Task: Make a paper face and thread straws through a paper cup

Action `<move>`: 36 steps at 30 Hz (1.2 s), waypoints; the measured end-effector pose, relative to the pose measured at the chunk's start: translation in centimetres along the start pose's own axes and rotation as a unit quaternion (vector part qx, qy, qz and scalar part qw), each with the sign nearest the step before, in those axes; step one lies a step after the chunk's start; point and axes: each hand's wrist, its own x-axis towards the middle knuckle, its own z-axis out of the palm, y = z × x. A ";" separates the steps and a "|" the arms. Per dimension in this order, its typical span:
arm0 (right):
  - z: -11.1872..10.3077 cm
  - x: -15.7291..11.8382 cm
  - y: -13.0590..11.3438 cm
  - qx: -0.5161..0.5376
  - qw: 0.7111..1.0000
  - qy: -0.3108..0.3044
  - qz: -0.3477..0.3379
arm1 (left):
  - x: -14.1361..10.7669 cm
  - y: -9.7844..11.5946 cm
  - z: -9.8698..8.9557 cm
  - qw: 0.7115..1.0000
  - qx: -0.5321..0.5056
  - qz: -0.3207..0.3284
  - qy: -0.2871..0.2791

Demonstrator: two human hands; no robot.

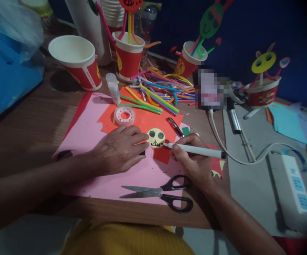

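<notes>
From the head camera, we look down at our left hand (120, 148), pressed flat with its fingertips pinning a small yellow paper skull face (156, 137) onto an orange paper sheet (143, 120). Our right hand (193, 159) grips a white marker pen (196, 150), its tip at the face's lower right edge. We judge the drawing of the mouth to be under way; finishing it calls for a steady tip. Black-handled scissors (164, 194) lie nearby on pink foam (90, 131). The wooden worktop (31, 127) is cluttered with coloured straws (158, 94), a tape roll (124, 115) and red paper cups (76, 60); the room behind is dim.
</notes>
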 end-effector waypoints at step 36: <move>1.3 0.0 -0.9 -0.088 0.991 -0.050 -0.087 | 0.0 0.1 -0.1 1.000 0.005 -0.005 -0.007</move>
